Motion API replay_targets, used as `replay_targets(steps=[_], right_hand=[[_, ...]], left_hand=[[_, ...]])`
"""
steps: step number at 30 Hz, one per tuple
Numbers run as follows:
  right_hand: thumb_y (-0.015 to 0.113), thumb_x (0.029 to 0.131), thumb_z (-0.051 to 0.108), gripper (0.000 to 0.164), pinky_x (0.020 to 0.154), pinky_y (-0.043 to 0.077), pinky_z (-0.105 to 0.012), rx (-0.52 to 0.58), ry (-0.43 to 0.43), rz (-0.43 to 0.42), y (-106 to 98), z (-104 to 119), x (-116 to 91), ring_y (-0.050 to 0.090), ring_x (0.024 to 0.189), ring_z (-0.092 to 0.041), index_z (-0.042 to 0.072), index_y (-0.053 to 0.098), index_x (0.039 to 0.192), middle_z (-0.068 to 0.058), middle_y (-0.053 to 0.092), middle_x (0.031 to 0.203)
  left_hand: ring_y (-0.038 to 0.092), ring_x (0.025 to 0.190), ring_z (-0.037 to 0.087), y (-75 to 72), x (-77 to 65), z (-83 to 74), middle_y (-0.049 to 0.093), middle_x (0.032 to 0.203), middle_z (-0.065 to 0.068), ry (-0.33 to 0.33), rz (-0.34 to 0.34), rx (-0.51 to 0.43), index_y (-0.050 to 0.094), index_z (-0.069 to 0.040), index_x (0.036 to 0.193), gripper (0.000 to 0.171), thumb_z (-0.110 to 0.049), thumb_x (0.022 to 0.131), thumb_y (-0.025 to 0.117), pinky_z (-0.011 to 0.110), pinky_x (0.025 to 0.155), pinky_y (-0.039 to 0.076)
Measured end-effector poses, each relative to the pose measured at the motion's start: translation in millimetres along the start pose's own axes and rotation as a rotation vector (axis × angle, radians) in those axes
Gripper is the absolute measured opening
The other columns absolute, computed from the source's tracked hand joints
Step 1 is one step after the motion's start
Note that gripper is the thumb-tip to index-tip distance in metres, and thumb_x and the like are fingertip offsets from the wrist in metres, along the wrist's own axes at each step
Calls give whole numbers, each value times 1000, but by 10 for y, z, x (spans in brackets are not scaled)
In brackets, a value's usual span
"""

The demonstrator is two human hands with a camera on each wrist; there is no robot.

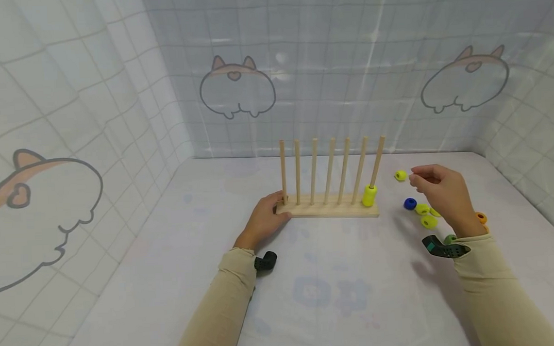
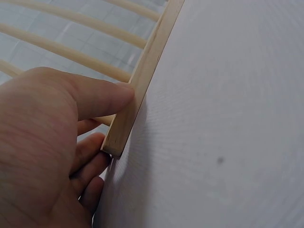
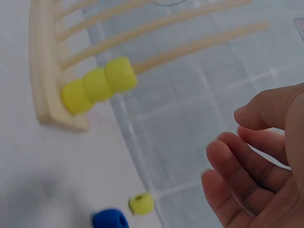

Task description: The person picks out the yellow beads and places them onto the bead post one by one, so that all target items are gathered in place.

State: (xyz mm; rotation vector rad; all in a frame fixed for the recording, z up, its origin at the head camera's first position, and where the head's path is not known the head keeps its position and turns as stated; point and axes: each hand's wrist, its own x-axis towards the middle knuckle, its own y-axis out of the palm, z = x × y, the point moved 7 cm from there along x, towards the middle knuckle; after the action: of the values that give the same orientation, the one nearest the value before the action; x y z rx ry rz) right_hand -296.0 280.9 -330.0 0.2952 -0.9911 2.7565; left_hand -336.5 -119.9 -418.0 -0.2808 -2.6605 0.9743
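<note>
A wooden peg rack stands on the cloth, its flat base (image 1: 327, 210) carrying a row of several upright pegs. My left hand (image 1: 264, 218) grips the left end of that base, thumb (image 2: 107, 97) on the front edge and fingers around the end. Stacked at the bottom of the rightmost peg (image 1: 377, 161) are three yellow beads (image 3: 99, 84). To the right of the rack my right hand (image 1: 445, 194) hovers with loosely bent fingers and nothing between them. A loose yellow bead (image 1: 401, 175) lies just left of its fingertips, with a blue bead (image 1: 410, 204) nearer me.
More yellow beads (image 1: 429, 222) lie below the right hand, partly covered by it. Orange (image 1: 481, 217) and green (image 1: 449, 239) beads show beside the right wrist. A tile-patterned cloth wall (image 1: 311, 99) rises behind the rack, and similar walls flank the table.
</note>
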Motion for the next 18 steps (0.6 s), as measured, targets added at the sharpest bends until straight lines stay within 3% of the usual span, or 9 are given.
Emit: replay_targets(steps=[9,18], right_hand=[[57,100,43,51,69,52,-17,-20,51,16,-92,-264,-46,63,89,-12,4,60,133,-15,67,117],[56,101,45,53,66,53,-17,-42,66,54,-115,-357,-99,62,89,-11,3,59,133,-19,66,117]], left_hand=[[39,142,29,4,-1,-1,48,151,11,-14,1,8,54,-5,145,59,-16,90,73,42,116,31],[37,143,29,6,-2,5,46,152,11,-21,5,7,52,-5,146,60,-17,91,72,43,117,29]])
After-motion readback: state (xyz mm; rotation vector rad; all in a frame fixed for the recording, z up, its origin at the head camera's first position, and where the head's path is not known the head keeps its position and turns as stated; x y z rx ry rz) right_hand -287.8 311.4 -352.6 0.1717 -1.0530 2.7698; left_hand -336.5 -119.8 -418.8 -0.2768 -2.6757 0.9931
